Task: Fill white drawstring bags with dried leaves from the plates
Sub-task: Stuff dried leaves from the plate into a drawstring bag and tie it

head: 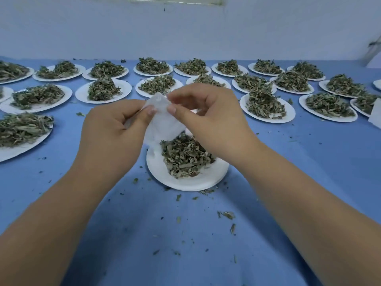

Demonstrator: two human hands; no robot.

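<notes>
Head view, looking down at a blue worktop [185, 240]: we hold a white drawstring bag [162, 120] up over the nearest plate [185, 183], gripping its upper edge from either side. Our left hand [115, 129] pinches the bag's left side between thumb and curled fingers. Our right hand [208, 118] pinches the right side between thumb and forefinger, its other fingers loosely bent. The bag hangs slack between the two, its lower end reaching down to the far left part of the plate, just beside the heap of dried leaves [185, 155] that fills the plate's middle and right. We cannot make out its drawstring. Beyond our hands, rows of white plates [80, 96], each heaped with the same dried leaves, run across the worktop to a pale wall [185, 32]. Leaf crumbs [226, 214] lie scattered on the blue surface around the nearest plate and towards us. Both forearms [61, 213] are bare.
</notes>
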